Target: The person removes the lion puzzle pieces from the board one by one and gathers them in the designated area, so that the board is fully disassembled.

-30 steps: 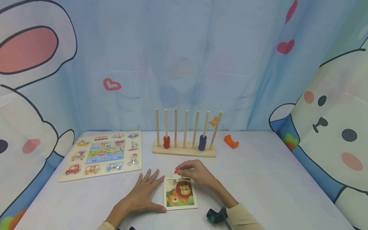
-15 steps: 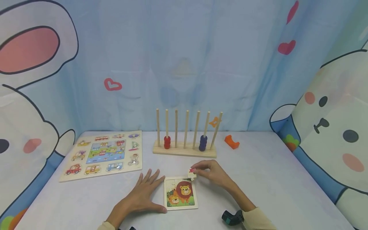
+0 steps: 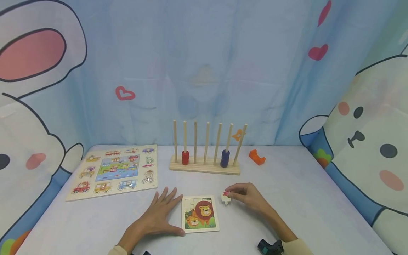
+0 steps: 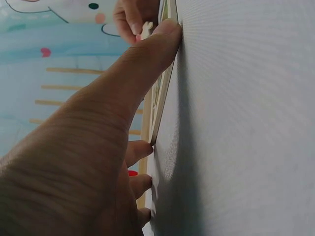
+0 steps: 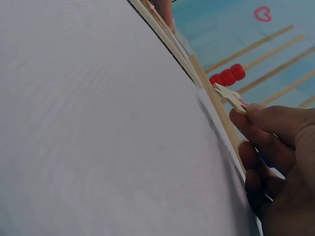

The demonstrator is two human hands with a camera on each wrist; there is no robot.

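A small framed lion jigsaw puzzle (image 3: 204, 214) lies on the white table in front of me. My left hand (image 3: 159, 214) is spread flat beside it, thumb and index fingertip at the left edge of its frame. In the left wrist view the thumb (image 4: 147, 59) rests against that edge. To the right of the puzzle, my right hand (image 3: 250, 198) pinches a pale puzzle piece (image 3: 225, 197) with a pink-red patch between thumb and index finger. The right wrist view shows the puzzle piece (image 5: 230, 97) held tilted above the tabletop.
A wooden peg stand (image 3: 204, 165) with red beads (image 3: 185, 158) and dark blue beads (image 3: 224, 158) stands behind the puzzle. An orange curved block (image 3: 256, 157) lies to its right. At the back left is a vehicle puzzle board (image 3: 114, 171). A printed curtain (image 3: 204, 71) hangs behind.
My right hand has moved right and slightly toward me with the puzzle piece, from the top edge of the lion puzzle to beside it. The left hand has stayed put.
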